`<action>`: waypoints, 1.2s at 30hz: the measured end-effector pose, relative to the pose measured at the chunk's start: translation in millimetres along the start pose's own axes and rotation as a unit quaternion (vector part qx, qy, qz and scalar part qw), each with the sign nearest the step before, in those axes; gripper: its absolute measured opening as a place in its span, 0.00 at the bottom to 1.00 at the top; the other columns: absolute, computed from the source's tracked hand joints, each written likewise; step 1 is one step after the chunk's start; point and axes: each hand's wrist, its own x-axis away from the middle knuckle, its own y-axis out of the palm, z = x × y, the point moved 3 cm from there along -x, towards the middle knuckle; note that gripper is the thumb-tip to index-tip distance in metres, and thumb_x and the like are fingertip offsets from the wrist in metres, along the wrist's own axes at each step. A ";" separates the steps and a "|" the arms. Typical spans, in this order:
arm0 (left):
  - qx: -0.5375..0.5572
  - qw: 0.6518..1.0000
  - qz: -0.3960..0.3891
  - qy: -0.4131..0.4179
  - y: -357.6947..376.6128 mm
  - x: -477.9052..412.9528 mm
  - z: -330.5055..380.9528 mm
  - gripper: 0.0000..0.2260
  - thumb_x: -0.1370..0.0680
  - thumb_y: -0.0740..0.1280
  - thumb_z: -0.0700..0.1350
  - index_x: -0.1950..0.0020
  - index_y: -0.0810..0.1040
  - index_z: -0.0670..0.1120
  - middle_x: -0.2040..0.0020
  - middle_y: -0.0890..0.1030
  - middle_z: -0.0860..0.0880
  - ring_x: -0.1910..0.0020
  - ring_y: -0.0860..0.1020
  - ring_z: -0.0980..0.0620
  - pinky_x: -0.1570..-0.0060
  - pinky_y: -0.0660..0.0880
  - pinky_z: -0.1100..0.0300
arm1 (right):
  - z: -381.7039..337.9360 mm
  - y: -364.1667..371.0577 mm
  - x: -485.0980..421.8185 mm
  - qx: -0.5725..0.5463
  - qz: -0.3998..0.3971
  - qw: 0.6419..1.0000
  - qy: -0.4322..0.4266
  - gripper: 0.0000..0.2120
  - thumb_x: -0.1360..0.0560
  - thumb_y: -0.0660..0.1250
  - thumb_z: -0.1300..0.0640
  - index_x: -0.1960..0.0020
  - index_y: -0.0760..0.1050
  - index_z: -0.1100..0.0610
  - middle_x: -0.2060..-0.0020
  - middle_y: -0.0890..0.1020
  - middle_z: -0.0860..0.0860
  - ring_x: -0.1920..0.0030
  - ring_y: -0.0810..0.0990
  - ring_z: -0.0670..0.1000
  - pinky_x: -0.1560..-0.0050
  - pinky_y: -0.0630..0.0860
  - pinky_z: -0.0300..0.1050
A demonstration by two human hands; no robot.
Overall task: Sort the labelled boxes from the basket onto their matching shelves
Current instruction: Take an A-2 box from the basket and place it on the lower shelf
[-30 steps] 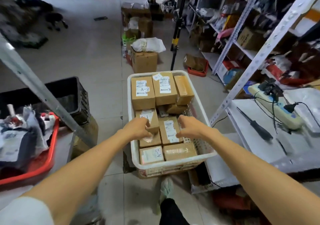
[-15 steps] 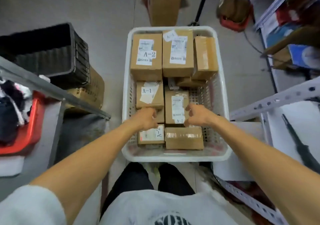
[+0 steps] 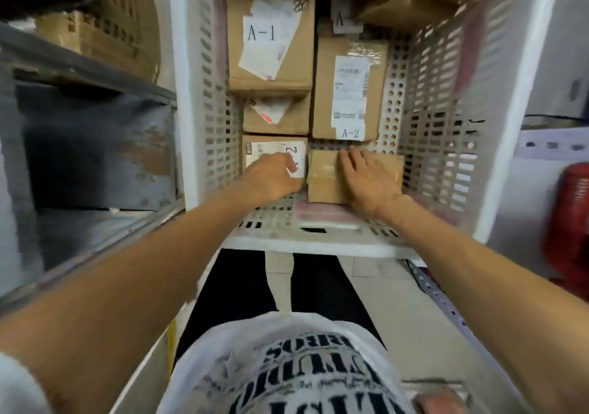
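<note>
Down at the near end of the white basket point(image 3: 318, 249), two small boxes are being handled side by side. The left hand point(image 3: 271, 176) is set on the labelled box point(image 3: 255, 150) in the near-left corner, with its fingers bent down against the white sticker. A "2" can be read on that sticker and the rest is covered. Whether the box is actually gripped can't be told from this angle. The right hand point(image 3: 366, 181) is laid flat on the plain taped box point(image 3: 322, 184) just beside it, fingers fairly straight and close together, stretched toward the far edge. The two boxes are touching each other. Further back on the left, a box marked A-1 point(image 3: 271, 40) is perched higher than, and partly over, a smaller box point(image 3: 277, 122). Next to those, a longer box marked A-2 point(image 3: 349, 72) is lying flat with a barcode label on top. More cardboard is packed in at the far end, pretty blurry tbh. A grey metal shelf point(image 3: 95, 145) is seen just left of the basket. Something red point(image 3: 570, 219) is off to the right, too smeared to be named.
</note>
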 end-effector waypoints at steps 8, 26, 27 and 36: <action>0.032 0.999 -0.013 -0.012 19.2 0.6 -10.0 0.16 0.24 0.68 0.50 0.38 0.75 0.46 0.45 0.79 0.47 0.46 0.77 0.48 0.43 0.74 0.51 | 4.6 4.4 -29.4 0.051 -0.011 0.999 -0.009 0.67 0.40 0.77 0.42 0.24 0.31 0.63 0.26 0.54 0.63 0.26 0.55 0.65 0.29 0.58 0.67; 0.032 0.998 0.059 0.012 -34.9 22.2 4.0 0.13 0.25 0.69 0.50 0.42 0.75 0.48 0.46 0.79 0.47 0.48 0.78 0.47 0.46 0.75 0.52 | 27.7 -31.8 23.2 -0.003 0.065 0.998 0.012 0.53 0.48 0.79 0.38 0.33 0.57 0.58 0.40 0.68 0.56 0.43 0.69 0.58 0.54 0.77 0.54; 0.029 0.997 0.063 0.019 -41.6 27.0 7.7 0.13 0.25 0.69 0.50 0.42 0.75 0.48 0.46 0.79 0.47 0.48 0.78 0.47 0.46 0.75 0.51 | 29.1 -40.3 31.0 -0.001 0.067 0.998 0.009 0.53 0.49 0.79 0.38 0.34 0.58 0.57 0.41 0.68 0.55 0.44 0.69 0.57 0.54 0.77 0.53; -0.011 0.991 0.100 0.091 -115.3 90.7 61.7 0.16 0.27 0.72 0.51 0.43 0.76 0.47 0.48 0.80 0.47 0.49 0.78 0.47 0.46 0.76 0.50 | 50.5 -159.5 101.6 -0.235 0.170 0.954 0.081 0.41 0.48 0.78 0.39 0.44 0.64 0.54 0.49 0.73 0.50 0.51 0.73 0.54 0.55 0.70 0.50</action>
